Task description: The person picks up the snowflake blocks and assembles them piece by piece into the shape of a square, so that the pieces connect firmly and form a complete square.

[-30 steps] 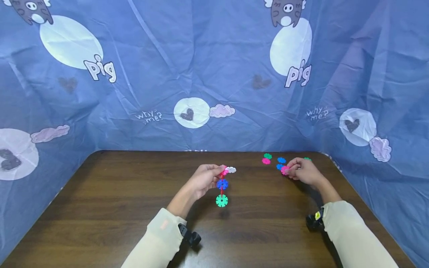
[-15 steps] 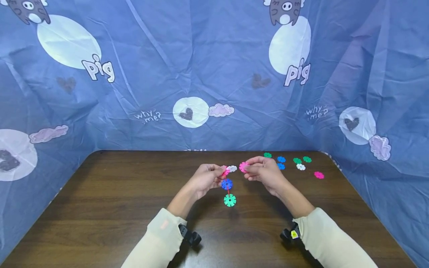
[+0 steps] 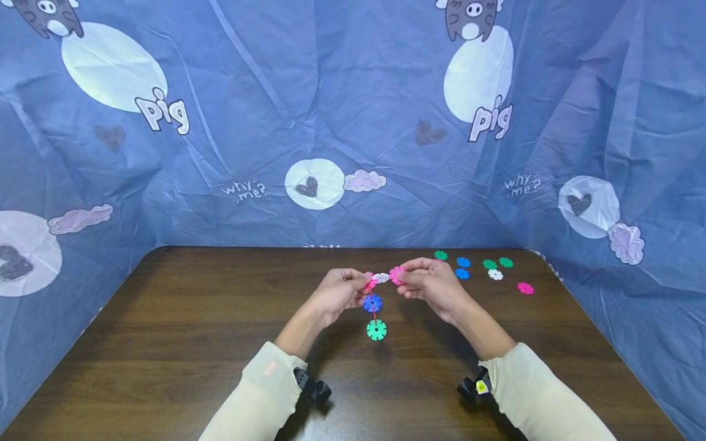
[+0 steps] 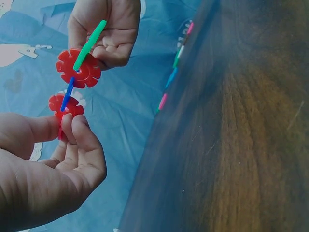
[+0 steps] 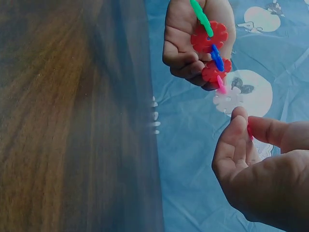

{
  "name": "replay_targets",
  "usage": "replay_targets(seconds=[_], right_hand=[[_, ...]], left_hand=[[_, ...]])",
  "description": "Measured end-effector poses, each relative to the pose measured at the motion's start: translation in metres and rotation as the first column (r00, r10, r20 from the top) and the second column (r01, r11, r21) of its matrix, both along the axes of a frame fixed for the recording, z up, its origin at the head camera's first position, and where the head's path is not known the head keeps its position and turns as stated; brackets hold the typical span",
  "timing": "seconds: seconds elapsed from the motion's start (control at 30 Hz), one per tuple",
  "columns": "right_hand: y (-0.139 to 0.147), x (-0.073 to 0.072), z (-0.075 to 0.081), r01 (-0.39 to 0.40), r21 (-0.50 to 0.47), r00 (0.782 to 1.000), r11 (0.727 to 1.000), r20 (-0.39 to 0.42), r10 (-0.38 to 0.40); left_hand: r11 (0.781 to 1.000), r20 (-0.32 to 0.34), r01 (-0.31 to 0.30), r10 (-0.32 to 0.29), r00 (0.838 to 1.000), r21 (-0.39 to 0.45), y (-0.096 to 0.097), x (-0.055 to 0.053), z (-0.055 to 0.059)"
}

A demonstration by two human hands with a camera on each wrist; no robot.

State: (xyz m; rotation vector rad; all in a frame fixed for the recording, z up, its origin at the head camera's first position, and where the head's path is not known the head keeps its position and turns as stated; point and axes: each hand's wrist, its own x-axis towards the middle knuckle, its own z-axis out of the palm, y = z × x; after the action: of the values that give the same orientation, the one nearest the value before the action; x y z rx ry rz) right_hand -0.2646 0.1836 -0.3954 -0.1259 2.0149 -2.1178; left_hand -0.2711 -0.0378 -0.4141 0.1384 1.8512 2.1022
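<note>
the left hand [image 3: 339, 295] and the right hand [image 3: 432, 285] are held above the table [image 3: 193, 343], near each other but apart, each pinching with thumb and fingers. the left hand's pinch is on a pale pink disc [image 3: 370, 281], part of a chain [image 5: 216, 58] of notched discs. a white disc [image 3: 380, 278] sits on that disc, in the gap between the two hands. on the side of the left fingertips nearer the person, the chain carries on through a small red disc [image 4: 72, 103], a dark blue disc [image 3: 372, 303], a larger red disc [image 4: 83, 68] and, at the end farthest from the left hand, a light green disc [image 3: 377, 330]. the red ones show edge-on as thin lines in the head view. the right hand pinches a bright pink disc [image 3: 396, 274], its edge right beside the white disc; whether the two are slotted together cannot be told. past the right hand, on the far right part of the table, loose discs lie flat: a dark green disc [image 3: 440, 255] just beyond its knuckles, two blue discs [image 3: 463, 262] nearer its right side, then two green discs [image 3: 489, 264] with a loose white disc [image 3: 495, 275] close by them, and farthest right of the hand a loose pink disc [image 3: 526, 288]. pale sleeves [image 3: 273, 383] and black wrist cameras [image 3: 314, 389] lie behind both hands, toward the person. beyond the hands, a blue cloth [image 3: 248, 116] printed with pigs, hearts and clouds rises behind the table.
</note>
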Motion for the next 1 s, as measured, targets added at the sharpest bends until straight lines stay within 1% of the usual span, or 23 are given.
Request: replay_targets(seconds=[0.2,0.27,0.37,0.5,0.6,0.73,1.0], right_hand=[[0.002,0.0,-0.001,-0.023,0.014,1.0,1.0,0.019,0.022],[0.002,0.0,-0.003,-0.028,0.015,0.999,0.999,0.023,0.027],[0.002,0.0,-0.004,-0.033,0.019,0.999,0.999,0.012,0.033],[0.001,0.001,-0.005,-0.025,0.01,1.0,1.0,-0.011,0.025],[0.0,0.001,-0.008,-0.021,-0.002,0.999,1.0,-0.029,0.021],[-0.003,0.001,-0.012,-0.019,-0.008,0.999,1.0,-0.042,0.019],[-0.007,0.003,-0.017,-0.006,-0.014,0.999,1.0,-0.047,0.005]], left_hand=[[1.0,0.002,0.005,-0.005,1.0,0.0,0.002,0.0,0.0],[1.0,-0.008,0.008,-0.008,1.0,-0.014,0.002,0.0,-0.001],[0.999,-0.028,0.004,-0.005,1.0,-0.038,0.003,0.0,-0.003],[0.999,-0.045,-0.008,0.006,0.999,-0.044,0.005,0.001,-0.004],[0.999,-0.048,-0.015,0.014,0.999,-0.036,0.007,0.003,-0.005],[0.999,-0.057,-0.028,0.025,0.998,-0.046,0.006,0.002,-0.009],[0.998,-0.057,-0.038,0.035,0.998,-0.047,0.004,0.001,-0.013]])
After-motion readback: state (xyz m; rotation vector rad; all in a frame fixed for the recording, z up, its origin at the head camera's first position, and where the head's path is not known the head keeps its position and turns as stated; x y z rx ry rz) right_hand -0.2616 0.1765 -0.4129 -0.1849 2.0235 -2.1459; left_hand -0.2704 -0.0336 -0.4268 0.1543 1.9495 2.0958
